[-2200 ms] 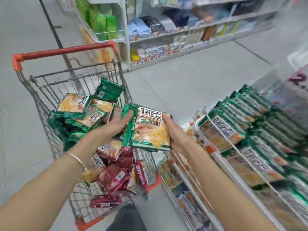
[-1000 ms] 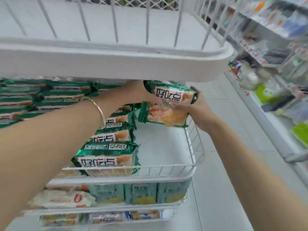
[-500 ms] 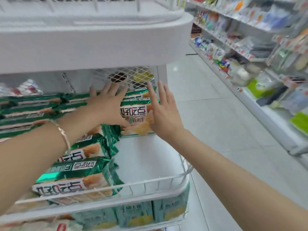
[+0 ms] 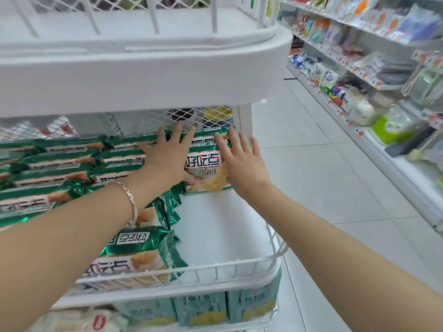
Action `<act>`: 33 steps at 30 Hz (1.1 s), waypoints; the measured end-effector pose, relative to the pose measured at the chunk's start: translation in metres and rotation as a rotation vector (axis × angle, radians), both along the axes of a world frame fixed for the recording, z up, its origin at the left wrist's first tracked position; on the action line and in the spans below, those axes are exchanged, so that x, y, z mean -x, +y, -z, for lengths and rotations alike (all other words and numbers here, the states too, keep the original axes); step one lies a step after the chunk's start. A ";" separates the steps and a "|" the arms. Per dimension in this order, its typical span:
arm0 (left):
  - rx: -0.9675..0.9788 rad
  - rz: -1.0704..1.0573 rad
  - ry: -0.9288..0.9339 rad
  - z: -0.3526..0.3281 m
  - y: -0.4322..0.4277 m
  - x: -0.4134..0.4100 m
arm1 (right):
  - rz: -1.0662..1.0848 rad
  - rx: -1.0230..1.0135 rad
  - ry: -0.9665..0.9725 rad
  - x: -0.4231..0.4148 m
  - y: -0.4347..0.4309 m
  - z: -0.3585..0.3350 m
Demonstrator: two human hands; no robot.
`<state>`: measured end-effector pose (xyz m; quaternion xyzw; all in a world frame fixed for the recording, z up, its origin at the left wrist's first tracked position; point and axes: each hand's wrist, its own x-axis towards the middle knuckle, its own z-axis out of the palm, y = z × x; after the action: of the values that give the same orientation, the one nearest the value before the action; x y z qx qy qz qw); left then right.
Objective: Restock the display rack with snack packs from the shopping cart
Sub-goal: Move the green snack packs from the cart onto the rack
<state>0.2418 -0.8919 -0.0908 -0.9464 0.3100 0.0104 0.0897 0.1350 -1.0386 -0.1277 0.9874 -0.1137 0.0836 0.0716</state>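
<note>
The fingers (image 4: 179,133) of the left hand (image 4: 167,161) lie straight and spread, flat on the snack pack (image 4: 207,167); those of the right hand (image 4: 241,164) are also straight and apart, resting on its right edge; neither hand grips it. The pack lies at frame centre, at the back of the display rack (image 4: 211,268) shelf, against the mesh wall (image 4: 143,121), beside rows of similar packs (image 4: 72,164). It looks light, its foil wrapper crinkly and slippery, the contents probably brittle; best held by its 2 sealed ends, without squeezing.
</note>
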 end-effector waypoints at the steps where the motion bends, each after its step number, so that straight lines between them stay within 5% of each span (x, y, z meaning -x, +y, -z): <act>1: 0.008 0.003 0.027 -0.001 0.001 0.000 | 0.000 -0.010 -0.002 0.000 0.001 0.000; 6: 0.125 0.034 0.157 -0.015 0.037 0.011 | 0.040 -0.043 0.031 0.017 0.009 -0.012; 13: 0.273 -0.166 0.098 -0.037 0.166 0.069 | 0.091 -0.312 -0.016 0.054 0.080 -0.056; 23: 0.293 -0.571 0.046 -0.059 0.387 0.133 | -0.360 -0.298 -0.007 0.028 0.270 -0.090; 33: 0.350 -1.031 0.203 0.001 0.605 0.208 | -0.881 -0.380 0.153 0.027 0.510 -0.031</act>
<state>0.0334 -0.2873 -0.0916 -0.9707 -0.1893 0.0923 -0.1160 0.1081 -0.5288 -0.0971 0.9405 0.3075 0.0107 -0.1442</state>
